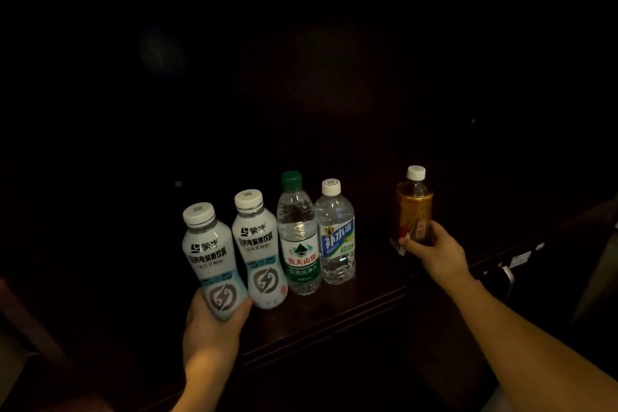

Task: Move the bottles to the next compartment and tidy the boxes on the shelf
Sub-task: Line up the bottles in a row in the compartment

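Bottles in both hands: my left hand (214, 321) wraps the base of a white electrolyte drink bottle (212, 261), my right hand (434, 251) clamps an amber tea bottle (414, 207) low, presumably for carrying. Between the hands stand another white bottle (259, 251), a green-capped water bottle (298, 237) and a blue-labelled water bottle (336, 234) on the dark shelf (334, 321).

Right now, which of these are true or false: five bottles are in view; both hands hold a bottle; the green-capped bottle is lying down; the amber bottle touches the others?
1. Five bottles are in view. True.
2. Each hand holds a bottle. True: the left hand grips the leftmost white electrolyte drink, and the right hand grips the amber tea bottle.
3. The green-capped water bottle lies on its side. False: it stands upright.
4. The amber tea bottle touches the others. False: it stands apart, right of the blue-labelled water bottle.
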{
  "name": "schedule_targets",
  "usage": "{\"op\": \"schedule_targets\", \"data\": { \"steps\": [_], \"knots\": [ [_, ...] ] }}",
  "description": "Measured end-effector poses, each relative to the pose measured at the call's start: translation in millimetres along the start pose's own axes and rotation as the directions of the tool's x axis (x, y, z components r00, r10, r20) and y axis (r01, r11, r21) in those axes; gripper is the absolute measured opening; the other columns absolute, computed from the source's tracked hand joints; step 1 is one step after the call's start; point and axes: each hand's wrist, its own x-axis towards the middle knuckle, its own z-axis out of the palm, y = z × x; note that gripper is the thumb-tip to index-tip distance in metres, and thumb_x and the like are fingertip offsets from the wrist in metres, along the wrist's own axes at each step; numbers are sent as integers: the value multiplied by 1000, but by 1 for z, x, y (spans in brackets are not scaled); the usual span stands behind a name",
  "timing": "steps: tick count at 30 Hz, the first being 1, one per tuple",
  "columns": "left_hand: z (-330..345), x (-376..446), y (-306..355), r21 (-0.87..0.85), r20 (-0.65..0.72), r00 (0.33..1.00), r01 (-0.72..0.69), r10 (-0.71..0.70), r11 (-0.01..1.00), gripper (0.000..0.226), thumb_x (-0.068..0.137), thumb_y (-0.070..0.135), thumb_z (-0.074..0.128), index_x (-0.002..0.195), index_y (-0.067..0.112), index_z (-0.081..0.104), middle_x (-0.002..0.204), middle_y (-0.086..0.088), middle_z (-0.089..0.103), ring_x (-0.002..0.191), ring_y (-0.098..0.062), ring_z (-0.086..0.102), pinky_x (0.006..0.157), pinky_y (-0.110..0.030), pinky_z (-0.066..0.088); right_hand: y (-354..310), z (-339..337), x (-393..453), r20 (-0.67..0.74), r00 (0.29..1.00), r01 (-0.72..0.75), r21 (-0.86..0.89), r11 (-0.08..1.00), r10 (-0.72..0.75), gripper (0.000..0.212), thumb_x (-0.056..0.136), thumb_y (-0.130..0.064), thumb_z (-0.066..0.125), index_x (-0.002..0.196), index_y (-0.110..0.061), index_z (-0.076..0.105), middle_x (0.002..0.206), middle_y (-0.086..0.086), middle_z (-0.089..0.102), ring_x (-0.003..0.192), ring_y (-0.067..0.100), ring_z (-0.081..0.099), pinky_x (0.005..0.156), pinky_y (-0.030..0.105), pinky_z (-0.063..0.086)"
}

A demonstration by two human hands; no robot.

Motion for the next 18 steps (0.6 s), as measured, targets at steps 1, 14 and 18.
{"op": "schedule_targets", "data": {
  "steps": [1, 14, 18],
  "knots": [
    [0, -1, 0, 0, -1, 1000, -8, 8, 1000, 56, 56, 56, 77, 100, 45, 44, 100, 10, 61, 84, -18, 59, 73, -36, 47, 0, 2, -1, -17, 1000, 21, -12, 1000, -21, 40, 75, -38, 78, 109, -35, 56, 92, -22, 62, 93, 5, 61, 67, 19, 42],
    [-1, -3, 4, 36, -5, 1000, -23, 23, 999, 56, 59, 55, 76, 105, 41, 46, 99, 13, 59, 80, -13, 55, 69, -33, 45, -21, 51, -29, 148, 984, 104, 7, 995, -104, 58, 69, -43, 81, 120, -30, 58, 103, -16, 68, 90, -6, 60, 68, 11, 42],
    [-1, -4, 5, 58, -10, 999, -30, 31, 998, 60, 62, 49, 78, 112, 33, 48, 103, 8, 60, 87, -19, 59, 72, -36, 46, -23, 52, -32, 158, 983, 95, 6, 995, -95, 66, 70, -42, 82, 128, -28, 53, 104, -17, 64, 90, -6, 58, 70, 10, 41]
  ]
}}
